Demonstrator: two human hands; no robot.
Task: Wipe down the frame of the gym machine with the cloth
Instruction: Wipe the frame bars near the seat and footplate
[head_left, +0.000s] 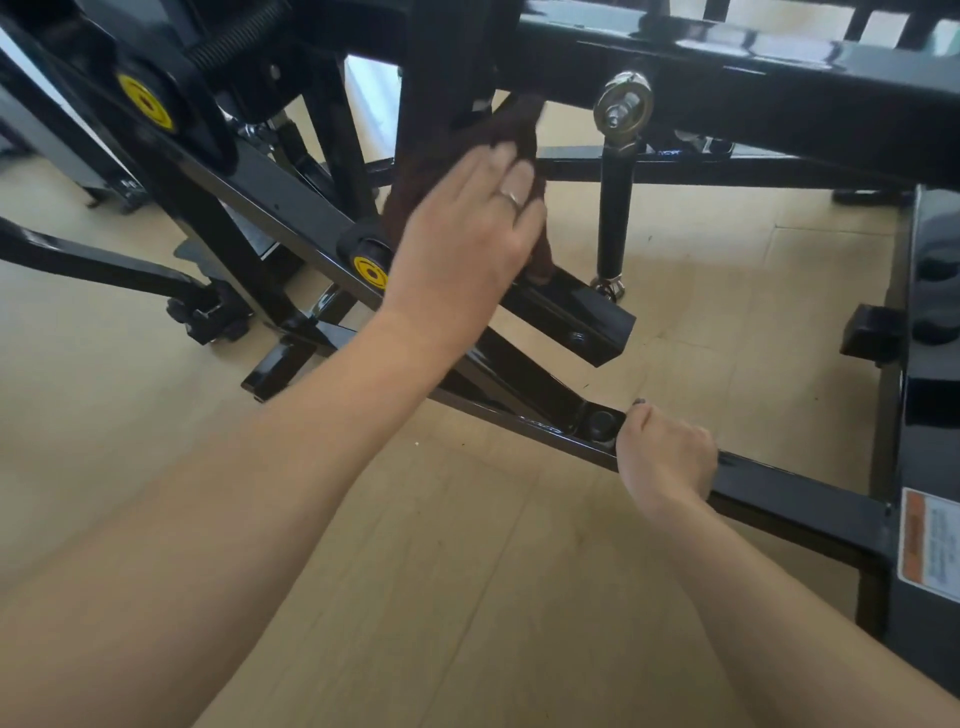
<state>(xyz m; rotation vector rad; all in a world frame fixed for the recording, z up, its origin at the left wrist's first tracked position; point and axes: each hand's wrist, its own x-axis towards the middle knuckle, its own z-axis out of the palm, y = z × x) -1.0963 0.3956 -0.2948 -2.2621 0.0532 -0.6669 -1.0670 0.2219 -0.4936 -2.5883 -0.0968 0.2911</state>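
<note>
The black steel frame of the gym machine (753, 83) fills the upper half of the head view. A dark brown cloth (498, 130) lies against the frame's upright post (436, 62). My left hand (467, 234) presses the cloth onto the post with straight fingers, and part of the cloth hangs out below the hand. My right hand (665, 457) is lower down, its fingers curled round a low horizontal frame bar (795, 493) just beside a bolted joint.
Yellow pivot caps (145, 104) (370, 271) sit on the slanted arms at left. A black rod with a steel eye joint (621, 111) stands right of the cloth. An orange warning label (930, 545) is at the right edge. Light wooden floor (156, 415) lies below.
</note>
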